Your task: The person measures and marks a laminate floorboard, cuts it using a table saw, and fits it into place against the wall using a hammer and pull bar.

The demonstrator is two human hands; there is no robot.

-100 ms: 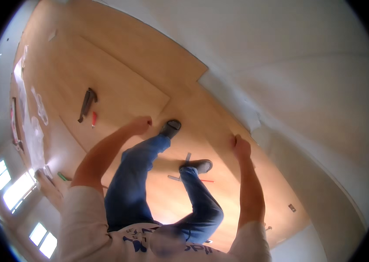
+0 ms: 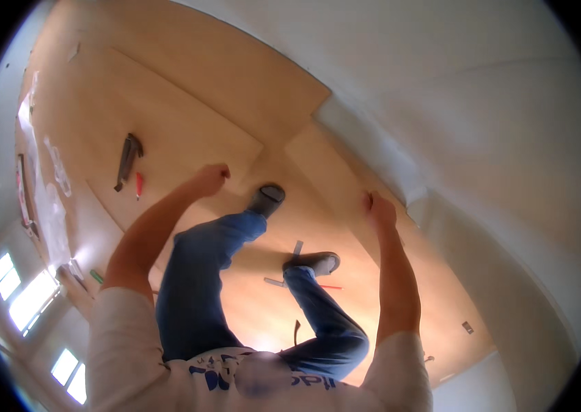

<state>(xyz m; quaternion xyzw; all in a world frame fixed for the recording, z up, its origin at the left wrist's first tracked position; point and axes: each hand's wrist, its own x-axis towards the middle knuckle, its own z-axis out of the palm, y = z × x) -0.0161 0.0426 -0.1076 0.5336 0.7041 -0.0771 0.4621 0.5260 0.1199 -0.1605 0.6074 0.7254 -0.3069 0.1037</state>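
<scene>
My left hand point(image 2: 213, 179) is closed, its fingers curled, held out beyond my left knee; anything in it is hidden. On the other side my right hand point(image 2: 380, 211) is closed too, thumb against fingers. It is over or against a long pale wooden board point(image 2: 331, 175), and I cannot tell whether it grips it. Nearest my left hand lie a claw hammer point(image 2: 127, 162) and a red-handled tool point(image 2: 139, 185). By my right shoe point(image 2: 314, 262) are a grey metal square point(image 2: 296, 248), partly hidden, and a thin red pencil-like stick point(image 2: 330, 287).
Wood-coloured panels point(image 2: 187, 120) cover the floor, with a stepped edge beside the white wall point(image 2: 483, 123). Crumpled clear plastic sheeting point(image 2: 50, 206) runs along the left. A green object point(image 2: 96, 276) lies near it, and a small dark box point(image 2: 467, 327) sits at the right.
My left hand has moved slightly left and up in the picture; my right hand has shifted slightly up. The pale board's far end shows more plainly. Both hands stay closed.
</scene>
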